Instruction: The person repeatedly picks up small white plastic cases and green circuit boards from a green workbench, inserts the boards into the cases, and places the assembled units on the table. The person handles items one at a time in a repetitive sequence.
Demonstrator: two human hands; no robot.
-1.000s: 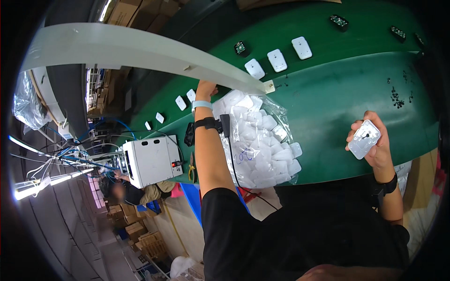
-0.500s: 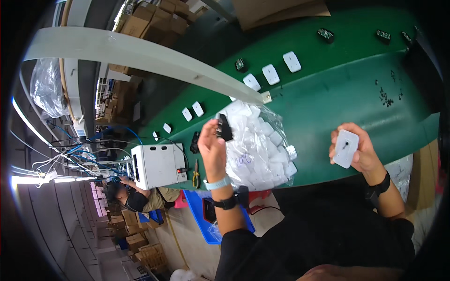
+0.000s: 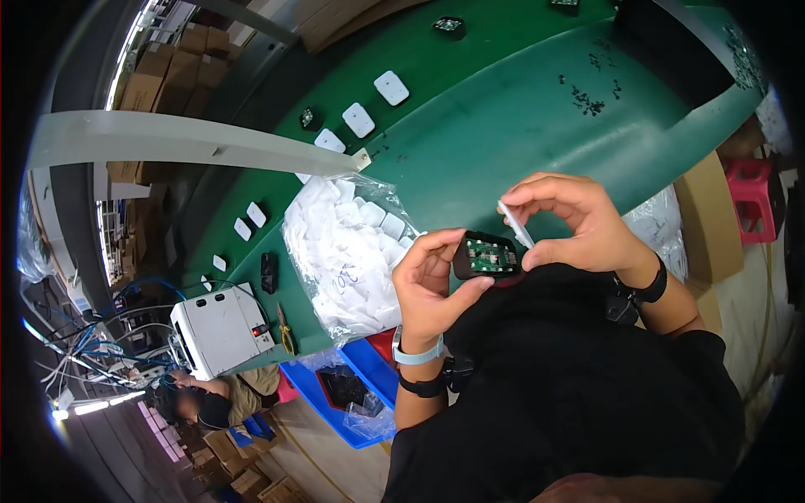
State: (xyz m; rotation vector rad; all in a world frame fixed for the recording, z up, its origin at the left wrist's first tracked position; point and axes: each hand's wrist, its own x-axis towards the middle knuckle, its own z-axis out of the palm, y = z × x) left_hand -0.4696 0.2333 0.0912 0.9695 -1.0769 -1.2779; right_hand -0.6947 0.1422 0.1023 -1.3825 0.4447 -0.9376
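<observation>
In front of my body, my left hand (image 3: 432,289) grips a black plastic casing (image 3: 463,261) by its side. A green circuit board (image 3: 493,256) shows in the casing's open face, turned to the right. Close beside it, my right hand (image 3: 574,222) pinches a white plastic cover (image 3: 516,225) between thumb and fingers. The cover is tilted, seen nearly edge-on, just to the right of the board; a small gap seems to lie between them. Left of my left hand lies a clear plastic bag (image 3: 344,260) full of similar white covers.
White covers (image 3: 358,121) and black casings (image 3: 449,27) stand spaced along the far green strip. Small black parts (image 3: 587,102) are scattered on the green table (image 3: 495,134). A white machine (image 3: 222,331), pliers (image 3: 286,329) and a blue bin (image 3: 369,427) are at left. Another person (image 3: 226,398) sits beyond.
My hands have come together in front of my body. The casing has turned so its board shows, and the cover has tilted edge-on. The whole view has shifted to the right.
</observation>
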